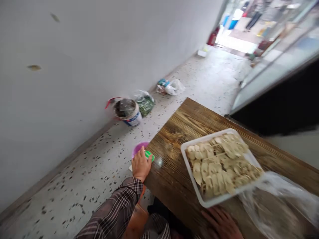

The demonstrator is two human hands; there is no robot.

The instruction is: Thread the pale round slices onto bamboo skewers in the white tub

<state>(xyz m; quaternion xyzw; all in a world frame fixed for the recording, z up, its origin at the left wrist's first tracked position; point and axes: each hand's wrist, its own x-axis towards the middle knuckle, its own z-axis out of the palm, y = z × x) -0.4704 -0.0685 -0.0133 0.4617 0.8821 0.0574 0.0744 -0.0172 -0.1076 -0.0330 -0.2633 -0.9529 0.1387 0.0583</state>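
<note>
My left hand [141, 166] reaches over the left edge of the wooden table [171, 142], its fingers on or just beside a small green object [149, 156]. A purple round item [139, 148] shows beyond those fingers, below the table edge. My right hand [223, 223] lies near the bottom of the view with its fingers spread, close to the near edge of a white tray [214, 201]. Rows of pale, flat sliced pieces [219, 166] fill that tray. Whether the left fingers grip the green object is unclear.
A clear plastic bag [281, 205] lies right of the tray. On the speckled floor by the wall stand a bucket [133, 119], a bag of greens [145, 104] and another plastic bag [171, 87]. A person's legs [253, 20] show outside the doorway.
</note>
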